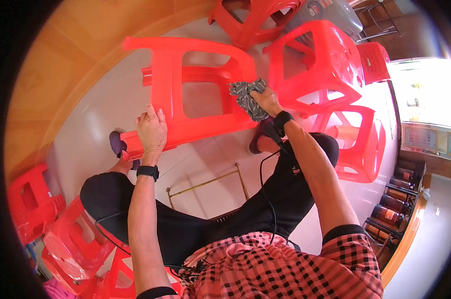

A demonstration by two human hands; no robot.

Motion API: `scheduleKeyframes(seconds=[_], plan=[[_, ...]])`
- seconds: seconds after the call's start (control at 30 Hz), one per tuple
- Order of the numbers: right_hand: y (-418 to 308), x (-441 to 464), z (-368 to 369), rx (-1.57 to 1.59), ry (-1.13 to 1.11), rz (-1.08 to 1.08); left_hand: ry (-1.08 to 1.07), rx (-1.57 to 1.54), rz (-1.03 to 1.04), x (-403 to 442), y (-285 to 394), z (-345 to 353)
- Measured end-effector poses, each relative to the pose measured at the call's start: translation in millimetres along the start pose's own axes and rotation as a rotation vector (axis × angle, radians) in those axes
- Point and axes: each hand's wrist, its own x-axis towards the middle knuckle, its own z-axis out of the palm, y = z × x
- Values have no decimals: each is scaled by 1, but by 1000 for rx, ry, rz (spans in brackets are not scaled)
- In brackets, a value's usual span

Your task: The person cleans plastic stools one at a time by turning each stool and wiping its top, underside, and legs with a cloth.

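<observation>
A red plastic stool (167, 84) lies tipped on its side in front of me, its legs pointing to the left. My left hand (152, 130) grips a leg of this stool near its lower edge. Bunched in my right hand (269, 102) is a grey patterned cloth (249, 99), pressed against the seat end of the stool. The fingers of my right hand are partly hidden by the cloth.
More red stools stand close on the right (315, 65), at the top (250, 25) and at lower left (76, 239). A wooden panel (71, 65) curves along the left. A rack of dark bottles (390, 204) is at the right. A thin metal frame (203, 182) shows between my knees.
</observation>
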Motion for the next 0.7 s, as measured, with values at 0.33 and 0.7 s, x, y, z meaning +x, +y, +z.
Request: scheduleKeyframes(seconds=[0.33, 0.7], plan=[[-15, -69, 36, 190, 144, -61, -164, -61, 62, 38, -51, -5], [-51, -156, 96, 151, -494, -155, -40, -162, 177, 32, 8, -17]])
